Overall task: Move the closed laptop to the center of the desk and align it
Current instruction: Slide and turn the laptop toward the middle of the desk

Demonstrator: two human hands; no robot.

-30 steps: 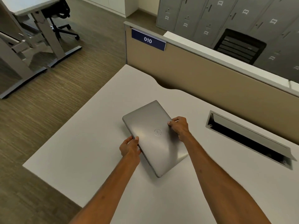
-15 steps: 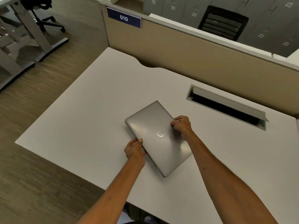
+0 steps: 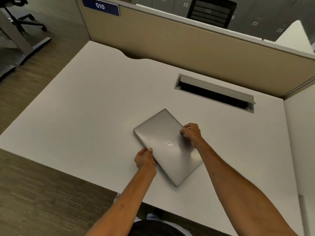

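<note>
Both hands clamp the closed silver laptop [image 3: 167, 145]: left hand [image 3: 144, 159] on its near long edge, right hand [image 3: 191, 132] opposite, a grip suited to steering it. It lies askew on the white desk [image 3: 88, 106], near the cable slot [image 3: 214, 93].

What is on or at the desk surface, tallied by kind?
Laptop, closed, silver: 1
Hands gripping its edges, left hand and right hand: 2
Cable slot set in the desk: 1
Total: 4
</note>
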